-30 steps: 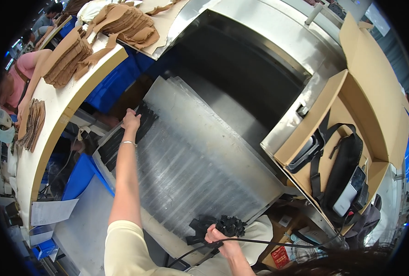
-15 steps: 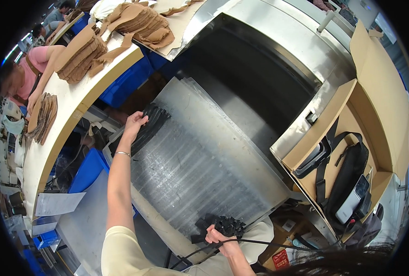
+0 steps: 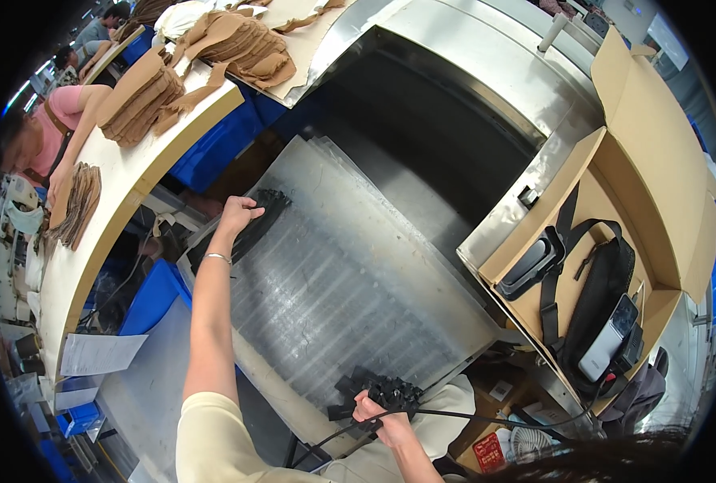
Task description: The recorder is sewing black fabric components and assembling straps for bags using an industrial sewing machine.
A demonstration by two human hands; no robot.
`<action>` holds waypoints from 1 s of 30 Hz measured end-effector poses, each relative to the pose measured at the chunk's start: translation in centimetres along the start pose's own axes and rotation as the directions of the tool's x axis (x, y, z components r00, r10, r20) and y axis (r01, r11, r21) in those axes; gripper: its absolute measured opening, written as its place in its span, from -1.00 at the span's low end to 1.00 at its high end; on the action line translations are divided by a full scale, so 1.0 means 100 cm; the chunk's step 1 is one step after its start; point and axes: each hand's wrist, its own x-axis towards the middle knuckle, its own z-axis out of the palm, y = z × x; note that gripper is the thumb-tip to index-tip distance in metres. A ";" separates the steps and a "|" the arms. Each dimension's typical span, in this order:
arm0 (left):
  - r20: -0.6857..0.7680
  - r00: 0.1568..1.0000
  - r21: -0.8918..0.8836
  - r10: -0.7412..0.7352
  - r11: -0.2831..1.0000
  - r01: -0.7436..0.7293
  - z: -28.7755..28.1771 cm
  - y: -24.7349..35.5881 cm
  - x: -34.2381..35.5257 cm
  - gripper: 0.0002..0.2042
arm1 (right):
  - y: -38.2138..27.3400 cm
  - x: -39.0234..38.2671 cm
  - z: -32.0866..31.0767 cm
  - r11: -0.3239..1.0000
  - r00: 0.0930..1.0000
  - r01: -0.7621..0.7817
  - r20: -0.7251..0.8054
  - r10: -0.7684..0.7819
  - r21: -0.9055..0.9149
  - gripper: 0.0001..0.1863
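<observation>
A stack of clear plastic sheets (image 3: 350,266) lies tilted in front of me. Along its far left part runs a band of black strips (image 3: 271,216), side by side. My left hand (image 3: 239,214) is over the band's edge, thumb and fingers drawn together; whether a strip is pinched between them is hidden. Close to my body, my right hand (image 3: 374,409) is closed around a bunch of short black strips (image 3: 390,392) that fan out past the fingers, above the sheets' near edge. A thin black cable (image 3: 471,416) crosses by the right wrist.
An open cardboard box (image 3: 643,217) on the right holds a black strapped pouch (image 3: 603,298) and a phone (image 3: 607,338). Beyond the sheets is a dark metal recess (image 3: 422,121). Brown cut pieces (image 3: 141,101) lie on the curved table (image 3: 177,121), where a person in pink works.
The band of black strips looks narrower beside my left hand, which has moved only slightly. My right hand keeps the bunch, shifted slightly left. The whole view has turned a little.
</observation>
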 end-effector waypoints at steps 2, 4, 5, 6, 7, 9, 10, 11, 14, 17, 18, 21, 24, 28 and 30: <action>0.343 0.939 -0.154 0.013 0.987 0.043 -0.019 0.006 -0.010 -0.83 | 0.000 -0.003 -0.001 1.000 1.000 0.003 -0.014 -0.003 0.007 -0.81; 0.517 0.855 -0.270 -0.042 0.940 0.210 -0.035 -0.009 -0.029 -0.87 | 0.001 -0.002 -0.004 0.999 1.000 0.025 -0.007 -0.025 -0.044 -0.81; 0.561 0.825 -0.308 -0.065 0.909 0.281 -0.040 -0.005 -0.041 -0.83 | 0.002 0.000 -0.005 0.999 0.999 0.029 -0.012 -0.030 -0.043 -0.81; 0.590 0.808 -0.441 0.012 0.843 0.309 -0.039 0.022 -0.056 -0.70 | 0.003 0.000 -0.006 0.999 0.998 0.033 -0.058 -0.035 -0.038 -0.80; 0.583 0.812 -0.437 0.003 0.844 0.311 -0.043 0.021 -0.057 -0.70 | 0.006 -0.001 -0.004 0.999 0.996 0.024 -0.088 -0.027 -0.035 -0.79; 0.524 0.848 -0.413 0.076 0.893 0.176 -0.038 0.015 -0.046 -0.65 | 0.006 -0.002 -0.001 0.999 0.999 0.002 -0.047 -0.005 -0.054 -0.79; 0.413 0.909 -0.362 0.046 0.925 0.117 -0.024 0.010 -0.038 -0.69 | 0.006 -0.002 0.000 0.998 1.000 -0.008 -0.020 0.007 -0.070 -0.78; 0.413 0.910 -0.367 0.048 0.923 0.118 -0.017 0.011 -0.032 -0.69 | 0.007 -0.003 -0.001 0.997 1.000 -0.007 -0.022 0.005 -0.074 -0.78; 0.233 0.972 -0.280 -0.014 0.957 0.081 -0.003 0.007 -0.021 -0.75 | 0.006 -0.007 0.000 0.991 0.999 -0.001 -0.034 -0.003 -0.134 -0.77; 0.285 0.956 -0.341 -0.069 0.925 0.168 0.016 0.013 -0.028 -0.78 | 0.000 -0.012 0.002 0.982 0.991 0.031 -0.125 -0.055 -0.186 -0.77; 0.207 0.976 -0.308 -0.062 0.943 0.125 0.021 0.017 -0.035 -0.82 | -0.001 -0.012 0.000 0.988 0.992 0.054 -0.102 -0.069 -0.146 -0.77; 0.255 0.966 -0.341 -0.038 0.931 0.127 0.004 -0.006 -0.032 -0.85 | 0.003 -0.015 0.001 0.992 0.995 0.069 -0.063 -0.076 -0.108 -0.78; 0.225 0.974 -0.321 0.033 0.946 0.042 0.006 -0.006 -0.030 -0.86 | 0.004 -0.014 -0.002 0.989 0.993 0.082 -0.074 -0.092 -0.126 -0.79; 0.198 0.963 -0.022 0.184 0.983 -0.184 0.024 0.002 -0.025 -0.82 | 0.006 -0.020 -0.006 0.983 0.991 0.106 -0.059 -0.116 -0.153 -0.78; 0.068 0.966 0.203 0.251 0.944 -0.260 0.032 -0.004 -0.021 -0.83 | 0.014 -0.019 -0.011 0.986 0.993 0.106 -0.033 -0.111 -0.129 -0.78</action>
